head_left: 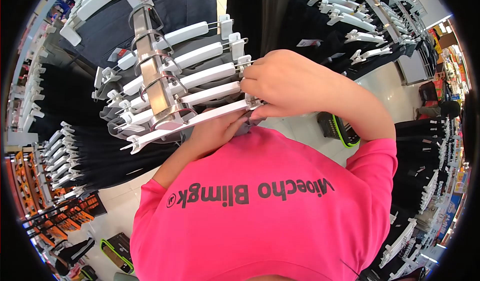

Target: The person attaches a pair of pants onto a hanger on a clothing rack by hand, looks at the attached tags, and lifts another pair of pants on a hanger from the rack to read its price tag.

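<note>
My right hand (275, 83) is closed at the right end of the front white clip hanger (205, 119), its fingers curled and the thumb below, around the hanger's clip (253, 101). Just under that hanger, my left hand (215, 131) has its fingers bunched against the grey garment (246, 127) close to the same clip. Part of the left fingers is hidden by the hanger and cloth. Several more white clip hangers (205, 74) with grey garments hang behind on a metal display arm (155, 91), hooked over it by metal loops.
Dark garments on white hangers hang on racks at the left (105, 146), upper right (320, 46) and right (415, 146). A black basket with a green rim (345, 133) stands on the tiled floor, and another basket (117, 251) is at lower left.
</note>
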Demonstrator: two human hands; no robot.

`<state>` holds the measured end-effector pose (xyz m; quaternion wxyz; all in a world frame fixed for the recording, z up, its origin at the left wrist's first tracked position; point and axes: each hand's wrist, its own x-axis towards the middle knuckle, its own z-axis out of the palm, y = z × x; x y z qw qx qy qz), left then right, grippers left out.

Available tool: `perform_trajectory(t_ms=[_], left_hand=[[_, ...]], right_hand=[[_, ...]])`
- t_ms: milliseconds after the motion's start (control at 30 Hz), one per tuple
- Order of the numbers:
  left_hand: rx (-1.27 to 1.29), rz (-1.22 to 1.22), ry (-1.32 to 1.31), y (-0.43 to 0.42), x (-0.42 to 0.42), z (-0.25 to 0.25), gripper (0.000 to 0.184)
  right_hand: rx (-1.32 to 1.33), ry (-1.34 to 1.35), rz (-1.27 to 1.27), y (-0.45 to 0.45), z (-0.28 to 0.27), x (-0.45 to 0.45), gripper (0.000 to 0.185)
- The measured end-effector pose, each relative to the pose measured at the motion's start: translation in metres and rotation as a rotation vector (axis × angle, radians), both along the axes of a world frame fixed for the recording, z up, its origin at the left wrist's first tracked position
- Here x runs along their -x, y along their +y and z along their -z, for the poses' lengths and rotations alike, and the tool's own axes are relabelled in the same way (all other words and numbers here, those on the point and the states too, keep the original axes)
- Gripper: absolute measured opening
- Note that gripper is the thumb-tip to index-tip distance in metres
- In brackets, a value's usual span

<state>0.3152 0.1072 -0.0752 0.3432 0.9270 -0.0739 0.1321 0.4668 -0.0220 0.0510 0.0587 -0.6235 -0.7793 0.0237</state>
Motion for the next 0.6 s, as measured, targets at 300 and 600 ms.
perform_trajectory(t_ms=[300,600], left_hand=[[0.107,-0.01,0.055,-0.002,0.01,0.007,0.03],[-0.006,-0.066,-0.078,-0.005,0.007,0.007,0.024]], right_hand=[[0.083,-0.152,-0.034,0.008,-0.005,-0.002,0.048],[0.148,-0.163,-0.131,0.014,-0.009,-0.001,0.042]])
